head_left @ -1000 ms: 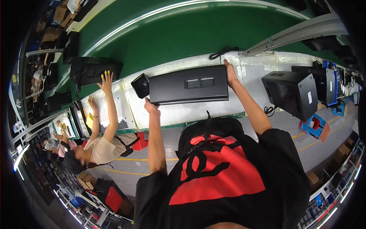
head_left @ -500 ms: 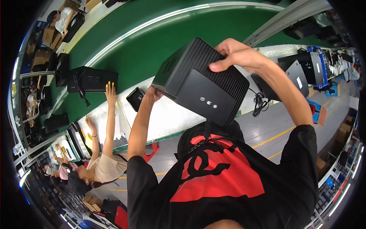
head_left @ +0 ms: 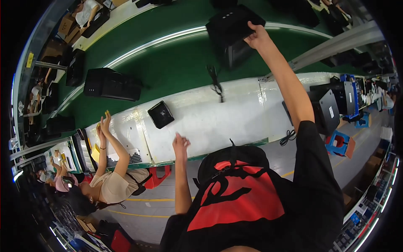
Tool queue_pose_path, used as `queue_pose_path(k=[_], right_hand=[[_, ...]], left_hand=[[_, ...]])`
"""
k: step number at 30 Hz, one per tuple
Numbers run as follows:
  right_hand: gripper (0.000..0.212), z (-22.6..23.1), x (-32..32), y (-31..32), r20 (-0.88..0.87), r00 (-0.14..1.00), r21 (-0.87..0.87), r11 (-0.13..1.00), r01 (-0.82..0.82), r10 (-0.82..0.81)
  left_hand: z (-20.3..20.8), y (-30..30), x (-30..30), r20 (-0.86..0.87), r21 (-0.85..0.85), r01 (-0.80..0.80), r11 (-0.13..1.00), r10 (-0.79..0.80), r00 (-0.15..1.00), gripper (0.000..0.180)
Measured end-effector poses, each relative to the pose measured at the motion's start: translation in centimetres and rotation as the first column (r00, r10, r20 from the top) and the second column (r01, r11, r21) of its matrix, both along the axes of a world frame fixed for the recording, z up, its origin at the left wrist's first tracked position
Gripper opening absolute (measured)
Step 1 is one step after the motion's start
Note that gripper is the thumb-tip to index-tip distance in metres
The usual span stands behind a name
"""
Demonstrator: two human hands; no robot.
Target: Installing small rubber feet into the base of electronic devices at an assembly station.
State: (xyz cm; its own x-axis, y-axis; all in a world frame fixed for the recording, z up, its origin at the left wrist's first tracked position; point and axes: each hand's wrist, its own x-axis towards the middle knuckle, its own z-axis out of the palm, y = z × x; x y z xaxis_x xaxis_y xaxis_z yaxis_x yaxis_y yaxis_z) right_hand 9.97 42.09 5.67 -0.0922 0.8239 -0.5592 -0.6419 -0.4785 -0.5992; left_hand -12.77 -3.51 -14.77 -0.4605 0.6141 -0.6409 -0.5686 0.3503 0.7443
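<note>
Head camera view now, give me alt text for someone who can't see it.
A person's right hand holds a black box over a green surface, while the empty left hand hovers near a white workbench. A square black part lies on it; a co-worker in beige is at left.

I can read no words from here. At the right of the frame, a white label (head_left: 331, 112) sits on a black case (head_left: 325, 122), its print too small to make out. A yellow sticker (head_left: 30, 60) marks a post (head_left: 37, 40) at upper left. Low in the middle, a bold curved black motif (head_left: 226, 191) crosses the red panel (head_left: 260, 210) of a rumpled black shirt (head_left: 315, 189), some of it lost in folds.
</note>
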Motion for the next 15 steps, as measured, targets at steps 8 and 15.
queue_pose_path(k=[8, 15], right_hand=[[0.025, -7.1, 4.8, 7.2, -0.239, 0.957, 0.115, 0.974, 0.198, -0.166], [0.026, -9.7, 9.2, 6.7, -0.161, 0.944, 0.110, 0.945, 0.307, -0.288]], left_hand=[[-2.4, -8.1, 3.5, 0.022, -0.135, -0.284, 0.949, 0.289, 0.957, 0.023], [0.1, -1.8, 1.8, -0.082, 0.007, -0.145, 0.989, 0.146, 0.986, 0.030]])
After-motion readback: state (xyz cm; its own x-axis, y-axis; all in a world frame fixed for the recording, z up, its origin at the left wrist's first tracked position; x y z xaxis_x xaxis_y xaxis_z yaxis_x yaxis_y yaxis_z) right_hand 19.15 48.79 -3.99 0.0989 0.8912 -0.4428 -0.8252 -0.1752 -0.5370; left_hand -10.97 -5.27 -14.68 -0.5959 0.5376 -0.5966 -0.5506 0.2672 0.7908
